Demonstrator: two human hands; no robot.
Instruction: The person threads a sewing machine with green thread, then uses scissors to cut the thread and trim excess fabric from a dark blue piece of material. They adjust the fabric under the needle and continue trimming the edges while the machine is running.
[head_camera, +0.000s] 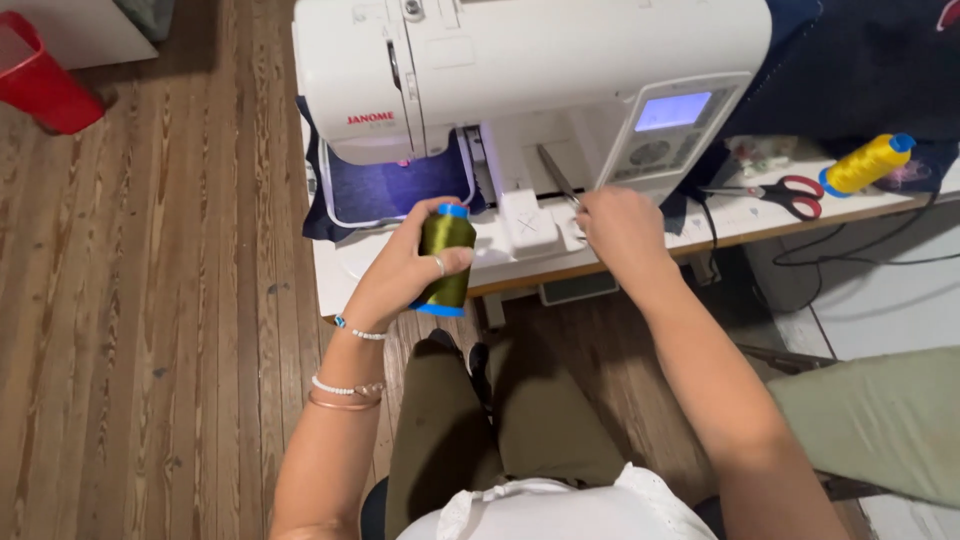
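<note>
Head view: olive spool (446, 258) is gripped upright in left hand (405, 270); right hand (622, 228), nearer the machine (530, 90), is pinched shut, its contents not discernible.

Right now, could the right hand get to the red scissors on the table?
Probably yes. The right hand rests at the machine's front edge, and the scissors lie further right on the same table. Only bare tabletop and a thin black cable lie between them.
</note>
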